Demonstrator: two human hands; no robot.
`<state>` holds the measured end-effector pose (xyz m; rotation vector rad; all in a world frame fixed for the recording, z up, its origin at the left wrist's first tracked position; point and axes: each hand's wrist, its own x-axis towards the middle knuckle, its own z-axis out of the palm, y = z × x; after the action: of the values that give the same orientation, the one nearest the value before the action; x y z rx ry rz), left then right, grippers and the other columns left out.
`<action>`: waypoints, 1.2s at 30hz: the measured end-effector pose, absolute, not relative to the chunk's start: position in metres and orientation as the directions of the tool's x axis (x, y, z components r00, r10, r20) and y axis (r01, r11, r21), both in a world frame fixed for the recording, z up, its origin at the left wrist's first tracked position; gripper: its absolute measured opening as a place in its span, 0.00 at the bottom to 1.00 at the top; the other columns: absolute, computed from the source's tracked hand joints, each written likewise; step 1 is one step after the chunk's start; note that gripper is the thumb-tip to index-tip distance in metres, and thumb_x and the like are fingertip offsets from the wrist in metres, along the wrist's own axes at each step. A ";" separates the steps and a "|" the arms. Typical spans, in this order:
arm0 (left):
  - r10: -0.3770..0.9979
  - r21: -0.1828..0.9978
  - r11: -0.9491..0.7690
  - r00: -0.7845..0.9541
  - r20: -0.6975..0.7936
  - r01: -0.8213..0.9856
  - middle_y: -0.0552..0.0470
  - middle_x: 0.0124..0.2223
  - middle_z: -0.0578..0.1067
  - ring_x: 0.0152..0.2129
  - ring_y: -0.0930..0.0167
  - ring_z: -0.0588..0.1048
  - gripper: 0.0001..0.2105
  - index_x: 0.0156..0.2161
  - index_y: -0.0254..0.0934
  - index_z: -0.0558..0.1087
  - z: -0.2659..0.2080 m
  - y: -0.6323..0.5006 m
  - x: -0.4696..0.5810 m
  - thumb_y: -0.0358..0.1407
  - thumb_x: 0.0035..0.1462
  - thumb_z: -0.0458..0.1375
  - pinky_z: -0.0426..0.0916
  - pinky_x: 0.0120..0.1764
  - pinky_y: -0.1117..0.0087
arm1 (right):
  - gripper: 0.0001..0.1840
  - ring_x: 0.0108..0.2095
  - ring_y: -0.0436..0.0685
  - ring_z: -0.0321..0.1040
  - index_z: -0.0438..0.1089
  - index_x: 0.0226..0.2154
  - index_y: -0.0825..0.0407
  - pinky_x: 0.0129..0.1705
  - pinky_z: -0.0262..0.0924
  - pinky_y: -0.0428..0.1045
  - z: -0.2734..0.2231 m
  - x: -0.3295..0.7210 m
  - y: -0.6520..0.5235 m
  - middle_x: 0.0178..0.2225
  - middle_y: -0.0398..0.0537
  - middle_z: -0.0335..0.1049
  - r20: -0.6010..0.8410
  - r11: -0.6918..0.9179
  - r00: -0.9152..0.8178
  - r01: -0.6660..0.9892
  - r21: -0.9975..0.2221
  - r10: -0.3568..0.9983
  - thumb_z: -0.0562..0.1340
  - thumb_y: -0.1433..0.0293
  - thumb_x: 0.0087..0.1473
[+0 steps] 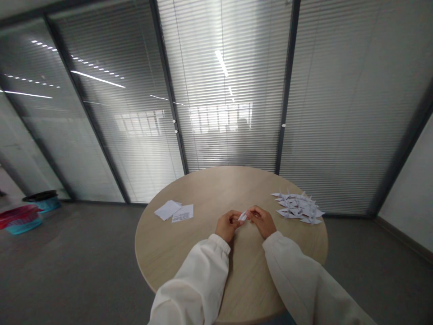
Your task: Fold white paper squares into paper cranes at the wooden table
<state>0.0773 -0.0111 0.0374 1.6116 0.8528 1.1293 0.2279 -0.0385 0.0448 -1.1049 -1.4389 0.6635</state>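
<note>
Between my two hands, just above the middle of the round table, is a small folded piece of white paper (242, 216). The fingers of my left hand (227, 224) pinch its left end. On the other side, my right hand (261, 221) grips its right end between thumb and fingers. Parts of the paper are covered by my fingertips, so its exact folded shape is hard to make out. Over to the right lies a pile of folded paper cranes (299, 207) with pointed tips. Flat paper sheets (182, 213), one with printed text, rest on the left.
The round wooden table (209, 189) stands before a glass wall with blinds (233, 149). On the floor at far left are two bins, one with a red liner (20, 217) and one with a black liner (40, 197).
</note>
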 end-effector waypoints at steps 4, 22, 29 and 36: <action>0.900 0.958 -0.286 0.345 0.266 0.009 0.53 0.24 0.73 0.20 0.76 0.68 0.13 0.32 0.32 0.72 0.037 -0.011 0.077 0.34 0.37 0.62 0.61 0.25 0.76 | 0.12 0.24 0.52 0.64 0.68 0.24 0.51 0.26 0.60 0.45 0.045 0.229 -0.039 0.21 0.42 0.68 0.463 0.421 0.098 0.285 -0.861 0.881 0.57 0.60 0.46; 0.900 0.965 -0.262 0.357 0.249 -0.013 0.55 0.22 0.72 0.18 0.78 0.66 0.14 0.33 0.32 0.71 0.040 -0.013 0.078 0.33 0.36 0.64 0.58 0.23 0.78 | 0.10 0.28 0.53 0.67 0.70 0.24 0.52 0.32 0.60 0.46 0.050 0.224 -0.041 0.24 0.43 0.71 0.445 0.394 0.052 0.383 -0.836 0.894 0.60 0.62 0.42; 0.915 0.954 -0.290 0.316 0.252 0.080 0.53 0.23 0.72 0.19 0.77 0.67 0.11 0.29 0.32 0.72 0.044 -0.016 0.076 0.34 0.36 0.63 0.60 0.25 0.77 | 0.12 0.27 0.53 0.67 0.70 0.24 0.52 0.30 0.60 0.46 0.046 0.225 -0.037 0.24 0.44 0.71 0.435 0.389 0.053 0.363 -0.847 0.899 0.60 0.59 0.41; 0.922 0.929 -0.317 0.290 0.256 0.189 0.53 0.24 0.73 0.21 0.76 0.68 0.11 0.29 0.33 0.73 0.048 -0.019 0.075 0.36 0.37 0.62 0.61 0.26 0.76 | 0.11 0.26 0.52 0.66 0.69 0.24 0.52 0.29 0.60 0.46 0.045 0.226 -0.037 0.23 0.43 0.70 0.421 0.362 0.097 0.362 -0.859 0.902 0.60 0.60 0.42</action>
<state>0.0753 -0.0188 0.0484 1.7155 1.0170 1.0927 0.2256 -0.0365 0.0451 -1.2042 -1.4825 0.5928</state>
